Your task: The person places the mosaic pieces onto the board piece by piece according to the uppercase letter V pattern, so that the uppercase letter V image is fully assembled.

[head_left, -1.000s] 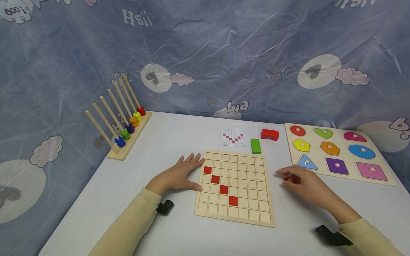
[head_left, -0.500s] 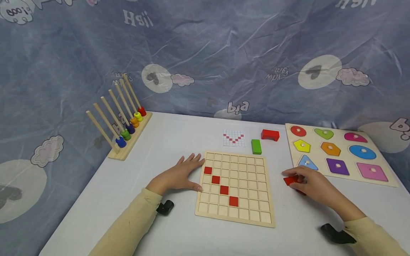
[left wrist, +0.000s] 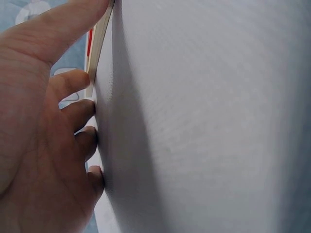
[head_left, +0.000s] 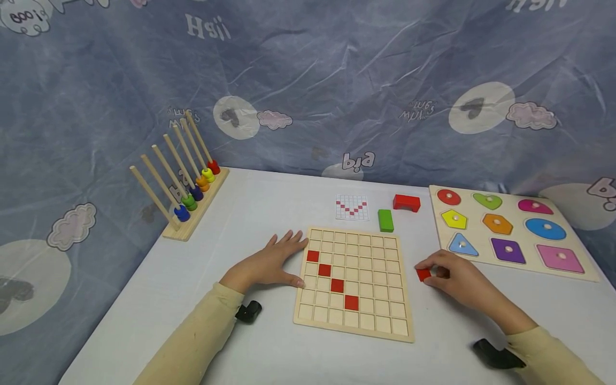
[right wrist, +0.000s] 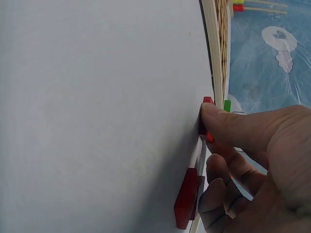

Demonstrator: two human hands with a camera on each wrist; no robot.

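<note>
left hand (head_left: pixel 267 263): flat, fingers spread, steadying grid board (head_left: pixel 353 326) on the tabletop (head_left: pixel 269 353)
red tile (head_left: pixel 423 274): right of board, likely light, rigid, smooth; take by its edges
right hand (head_left: pixel 457 280): pinching tile

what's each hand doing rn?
Left hand: open, flat on the table, fingers against the grid board.
Right hand: pinching a red tile beside the board.
</note>
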